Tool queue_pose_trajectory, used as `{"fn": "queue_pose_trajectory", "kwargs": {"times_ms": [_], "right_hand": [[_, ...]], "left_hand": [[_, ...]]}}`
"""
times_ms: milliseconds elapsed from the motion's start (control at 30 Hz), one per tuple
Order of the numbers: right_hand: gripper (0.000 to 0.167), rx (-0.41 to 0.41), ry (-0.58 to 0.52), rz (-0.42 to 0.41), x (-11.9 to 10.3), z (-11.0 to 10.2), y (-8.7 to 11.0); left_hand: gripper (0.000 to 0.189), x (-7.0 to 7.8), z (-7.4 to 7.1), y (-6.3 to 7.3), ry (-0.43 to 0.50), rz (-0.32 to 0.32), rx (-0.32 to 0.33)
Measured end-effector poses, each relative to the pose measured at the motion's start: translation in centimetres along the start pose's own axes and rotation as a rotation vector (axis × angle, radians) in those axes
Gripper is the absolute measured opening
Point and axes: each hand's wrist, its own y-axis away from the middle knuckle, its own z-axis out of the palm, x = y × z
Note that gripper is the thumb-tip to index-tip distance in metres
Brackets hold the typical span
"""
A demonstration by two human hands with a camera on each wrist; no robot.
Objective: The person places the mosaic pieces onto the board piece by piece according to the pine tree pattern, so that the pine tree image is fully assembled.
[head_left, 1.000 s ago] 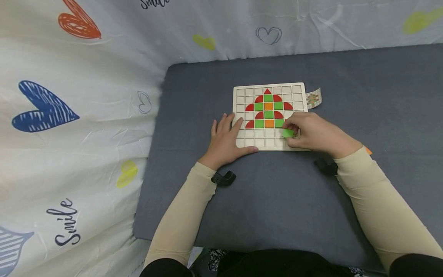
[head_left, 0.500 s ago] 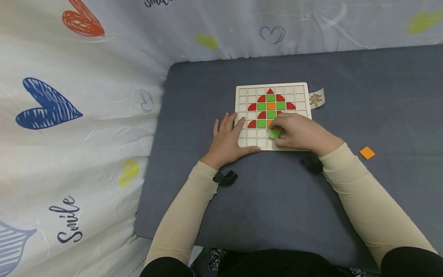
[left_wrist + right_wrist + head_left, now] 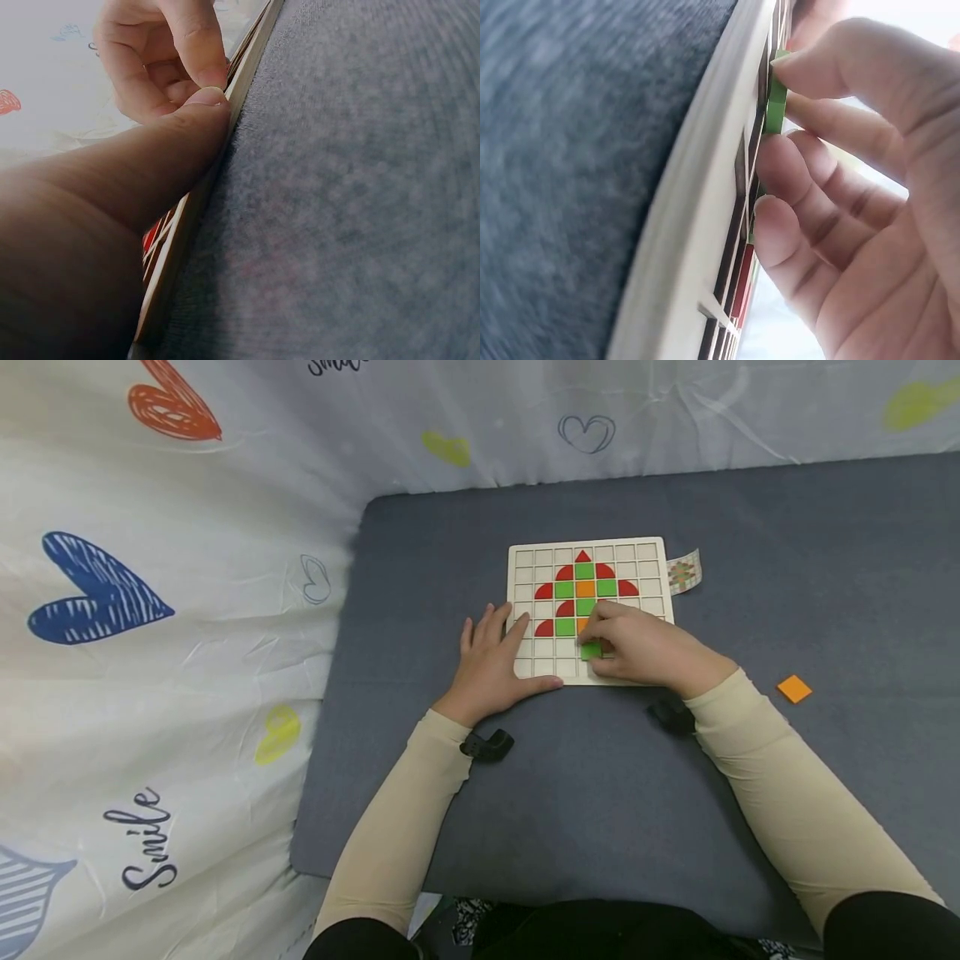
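Observation:
A pale wooden grid board (image 3: 545, 669) lies on the table with red, green and orange pieces set in a tree-like pattern. My left hand (image 3: 483, 672) rests spread on its left side, the thumb along the front edge. Over the lower middle of the board, my right hand (image 3: 648, 647) pinches a green square tile (image 3: 591, 652) just below the lower orange square. In the right wrist view that green tile (image 3: 777, 105) stands at the grid ribs, thumb against one face. My right fingers hide several cells and pieces at the board's right side.
A loose orange square tile (image 3: 794, 688) lies on the grey table (image 3: 847, 577) right of my right forearm. A small patterned card (image 3: 685, 572) sticks out from the board's right edge. White printed cloth (image 3: 510, 427) hangs behind and on the left.
My right hand has moved left across the board with the green tile, then shifted only slightly. The orange tile, mostly covered by the sleeve before, now shows fully. My left hand stays put.

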Motion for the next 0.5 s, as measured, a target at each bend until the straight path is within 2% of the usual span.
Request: {"fn": "queue_pose_trajectory", "kwargs": {"times_ms": [500], "right_hand": [[0.021, 0.033, -0.036, 0.003, 0.33, 0.11, -0.3]], "left_hand": [[0.111, -0.09, 0.08, -0.08, -0.004, 0.001, -0.003]]}}
